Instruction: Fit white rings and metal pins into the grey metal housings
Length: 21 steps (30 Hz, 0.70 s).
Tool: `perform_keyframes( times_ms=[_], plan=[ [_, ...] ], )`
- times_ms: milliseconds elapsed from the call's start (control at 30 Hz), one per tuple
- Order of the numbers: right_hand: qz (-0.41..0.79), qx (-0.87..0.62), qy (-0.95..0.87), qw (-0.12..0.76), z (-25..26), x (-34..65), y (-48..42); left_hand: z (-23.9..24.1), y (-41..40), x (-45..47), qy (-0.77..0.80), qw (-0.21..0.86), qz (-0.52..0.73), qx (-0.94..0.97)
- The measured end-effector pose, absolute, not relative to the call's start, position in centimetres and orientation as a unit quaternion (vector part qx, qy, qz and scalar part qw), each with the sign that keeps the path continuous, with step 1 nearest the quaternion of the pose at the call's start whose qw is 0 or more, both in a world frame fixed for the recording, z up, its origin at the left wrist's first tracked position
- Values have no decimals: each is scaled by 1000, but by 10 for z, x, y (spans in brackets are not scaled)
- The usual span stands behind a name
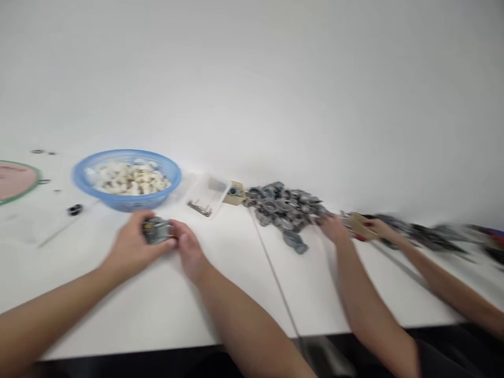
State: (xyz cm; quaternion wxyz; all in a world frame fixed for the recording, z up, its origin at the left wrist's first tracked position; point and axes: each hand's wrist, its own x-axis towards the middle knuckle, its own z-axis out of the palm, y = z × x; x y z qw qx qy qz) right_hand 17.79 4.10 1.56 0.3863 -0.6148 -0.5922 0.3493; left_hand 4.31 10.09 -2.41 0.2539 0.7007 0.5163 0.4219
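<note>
My left hand [132,244] and my right hand [189,251] meet over a small grey metal part [156,231] on the white table [157,310]. Both hands have their fingers closed on it, the left from the left side and the right from the right side. The part looks round with a yellowish spot, but blur hides its detail. Just behind my hands stands a blue basket [126,178] filled with several small white pieces.
A pile of grey metal parts [285,207] lies right of centre. Another person's two hands [334,227] [377,227] work at that pile, one holding a tan piece. A clear plastic bag [207,195], a pink green-rimmed plate [16,179] and small black bits lie around.
</note>
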Motion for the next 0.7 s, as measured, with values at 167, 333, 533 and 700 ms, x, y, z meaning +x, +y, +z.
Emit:
perform_keyframes(
  times_ms=[167,333,533,700],
  plan=[
    [297,-668,-542,415,86,305,15,-43,116,80,428,274,421,751],
    [177,-744,-331,553,80,489,12,-58,118,70,351,298,396,795],
    [382,-602,-443,544,38,372,28,-53,117,54,304,417,359,778],
    [465,-513,-486,534,-13,234,65,-45,117,44,287,453,388,749]
  ],
)
